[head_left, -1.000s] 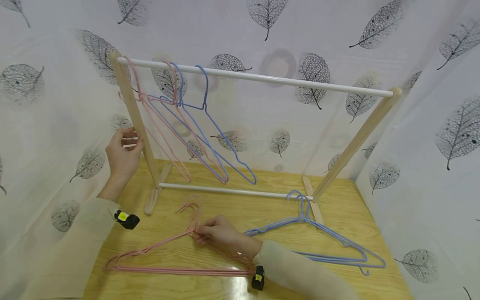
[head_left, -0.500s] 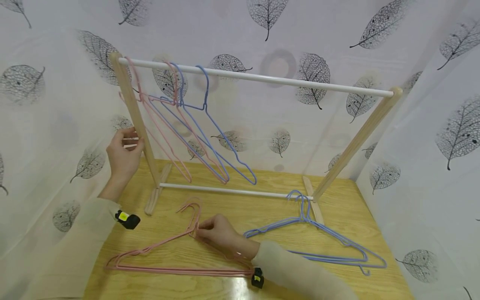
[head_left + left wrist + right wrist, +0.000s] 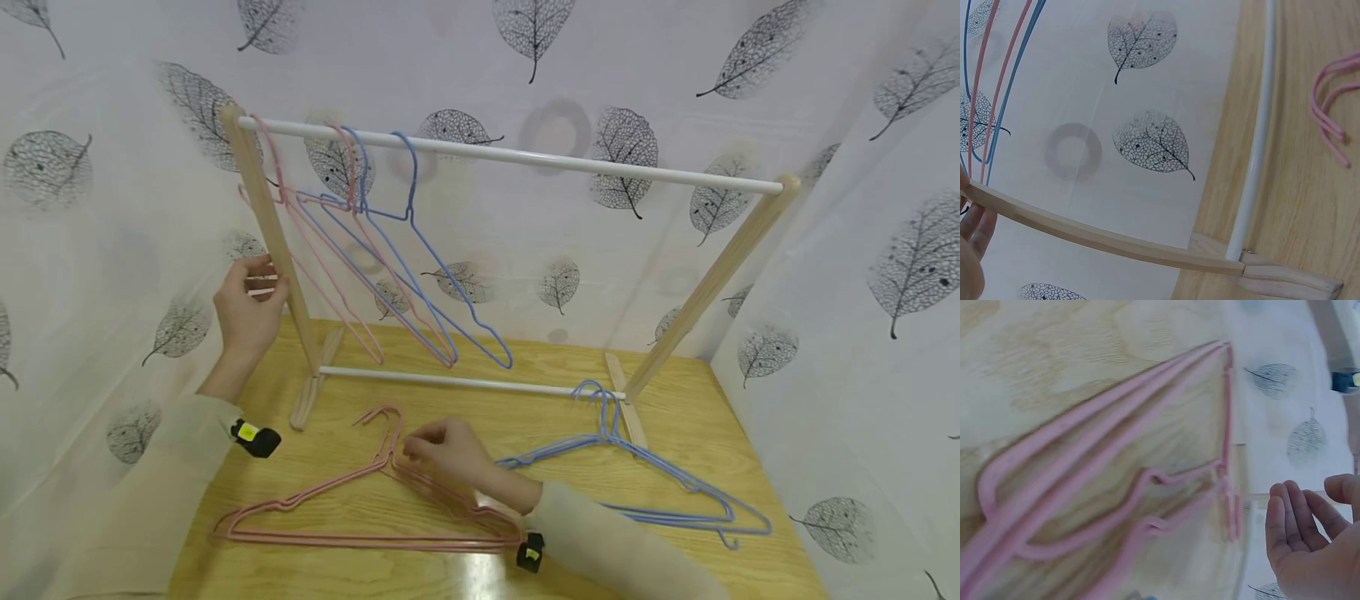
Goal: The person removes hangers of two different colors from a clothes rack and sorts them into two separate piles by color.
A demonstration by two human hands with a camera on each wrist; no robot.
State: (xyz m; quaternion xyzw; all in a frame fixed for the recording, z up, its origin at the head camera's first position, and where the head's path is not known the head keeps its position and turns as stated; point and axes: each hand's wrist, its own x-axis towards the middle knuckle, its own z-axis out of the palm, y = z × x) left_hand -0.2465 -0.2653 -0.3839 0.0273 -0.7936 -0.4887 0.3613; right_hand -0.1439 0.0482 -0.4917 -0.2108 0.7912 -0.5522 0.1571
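Observation:
My left hand (image 3: 247, 304) grips the left wooden post (image 3: 258, 196) of a hanging rack, thumb in front. The left wrist view shows those fingers at the post (image 3: 1097, 234), partly cut off by the edge. My right hand (image 3: 450, 454) hovers just right of the neck of a stack of pink clothes hangers (image 3: 360, 542) lying on the table. In the right wrist view, the thumb stands apart from the fingers of the right hand (image 3: 1316, 544) and nothing is between them. The pink hangers (image 3: 1085, 419) lie beside it.
Two pink and two blue hangers (image 3: 412, 175) hang toward the left of the rack's white top rail (image 3: 562, 158). Stacked blue hangers (image 3: 604, 417) lie at right, hooks near the lower rail (image 3: 465, 382). Leaf-patterned sheets (image 3: 840, 333) surround the wooden table (image 3: 720, 417).
My right hand has let go of the pink hangers' neck and shifted slightly right and away. The pink hangers now lie flat in a stack. The left hand stays on the post.

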